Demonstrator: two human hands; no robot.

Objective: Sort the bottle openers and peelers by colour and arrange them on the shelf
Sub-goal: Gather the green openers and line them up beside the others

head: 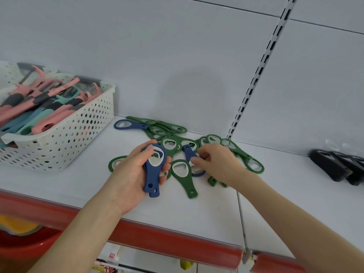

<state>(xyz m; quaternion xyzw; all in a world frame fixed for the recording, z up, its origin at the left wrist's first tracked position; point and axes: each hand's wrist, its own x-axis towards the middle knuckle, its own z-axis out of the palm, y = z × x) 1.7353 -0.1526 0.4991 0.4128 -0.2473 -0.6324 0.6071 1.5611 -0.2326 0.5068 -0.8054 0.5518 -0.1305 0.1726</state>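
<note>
My left hand (136, 174) grips a small stack of blue bottle openers (153, 170) above the white shelf (197, 209), handles pointing toward me. My right hand (214, 160) pinches another blue opener (188, 153) that lies in the pile of several green openers (182, 174) spread over the middle of the shelf. One more blue opener (130, 125) lies at the back, left of the pile. A white perforated basket (78, 133) at the left holds several pink and teal peelers (45, 107).
Black openers (338, 166) lie in a row at the far right of the shelf. A red price rail (177, 239) runs along the shelf's front edge. The grey back panel carries a slotted upright (256, 75). Below left sits a red tub (23, 245).
</note>
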